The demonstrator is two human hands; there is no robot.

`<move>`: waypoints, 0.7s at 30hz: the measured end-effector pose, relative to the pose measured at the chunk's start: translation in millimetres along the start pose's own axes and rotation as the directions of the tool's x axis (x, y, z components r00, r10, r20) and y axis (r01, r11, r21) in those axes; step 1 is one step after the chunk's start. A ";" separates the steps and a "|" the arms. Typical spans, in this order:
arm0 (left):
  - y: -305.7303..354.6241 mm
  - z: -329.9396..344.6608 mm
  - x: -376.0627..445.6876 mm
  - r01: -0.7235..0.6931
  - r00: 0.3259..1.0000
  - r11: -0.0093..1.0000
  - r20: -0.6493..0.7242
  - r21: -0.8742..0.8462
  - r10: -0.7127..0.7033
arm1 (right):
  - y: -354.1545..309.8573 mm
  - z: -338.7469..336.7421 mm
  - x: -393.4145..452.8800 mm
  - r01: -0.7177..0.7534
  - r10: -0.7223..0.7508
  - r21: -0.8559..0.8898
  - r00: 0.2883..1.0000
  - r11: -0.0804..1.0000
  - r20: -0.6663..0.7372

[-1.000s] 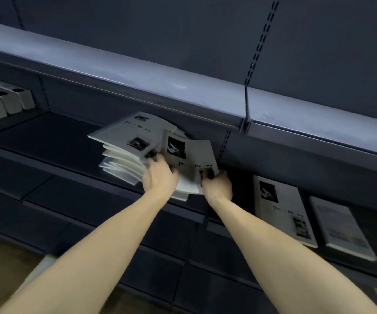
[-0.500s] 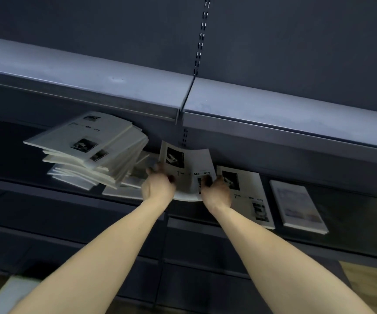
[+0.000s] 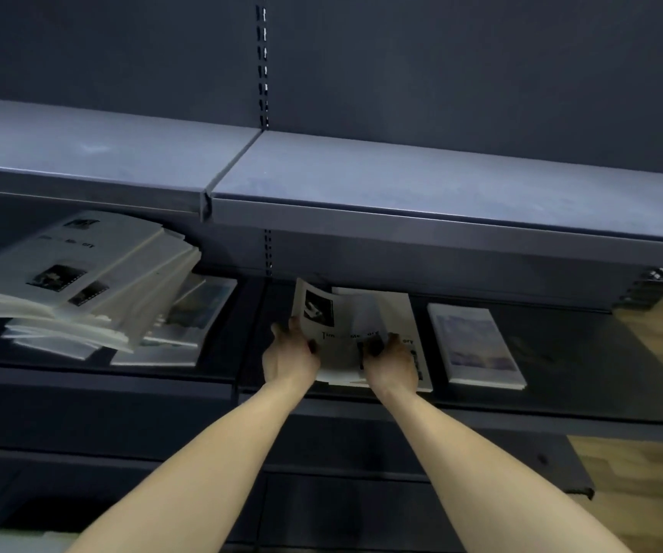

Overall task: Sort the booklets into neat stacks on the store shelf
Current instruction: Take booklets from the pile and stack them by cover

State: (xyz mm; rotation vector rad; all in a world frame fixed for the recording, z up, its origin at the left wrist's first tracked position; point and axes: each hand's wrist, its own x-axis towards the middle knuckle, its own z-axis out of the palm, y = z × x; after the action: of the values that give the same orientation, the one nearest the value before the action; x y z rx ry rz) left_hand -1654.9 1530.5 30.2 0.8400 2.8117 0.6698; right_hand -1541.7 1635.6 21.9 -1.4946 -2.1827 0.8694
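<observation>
A thin white paper booklet with a black photo on its cover [image 3: 335,333] bows between both hands, the left hand [image 3: 288,359] and right hand [image 3: 391,363] gripping its near corners, fingers curled over the cover. Just beneath the fingers lies a matching white booklet flat on the dark shelf [image 3: 561,377], so that stack looks barely begun. Right of the fingers sits a neat pale-covered stack [image 3: 477,345]. Well left, a sprawling heap of white booklets [image 3: 78,285] remains unsorted: most work is left.
</observation>
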 end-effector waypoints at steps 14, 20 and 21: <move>42.5 51.2 -3.8 -0.044 0.985 0.999 0.166 -0.021 0.047 | 59.3 -24.3 19.1 -0.075 0.076 -0.069 0.997 0.995 0.006; 47.6 61.6 -1.9 -0.029 0.987 1.000 0.161 0.011 0.027 | 65.9 -20.7 25.2 -0.026 0.021 -0.139 0.999 0.990 -0.034; 48.1 62.3 -2.1 -0.025 0.987 1.000 0.157 0.017 0.022 | 67.0 -19.7 25.7 -0.012 0.005 -0.167 0.999 0.986 -0.044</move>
State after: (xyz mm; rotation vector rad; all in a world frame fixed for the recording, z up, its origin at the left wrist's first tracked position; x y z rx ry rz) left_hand -1614.2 1588.7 -3.8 0.8897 2.6753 0.5550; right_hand -1492.3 1681.9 -9.0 -1.5846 -2.2666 0.6632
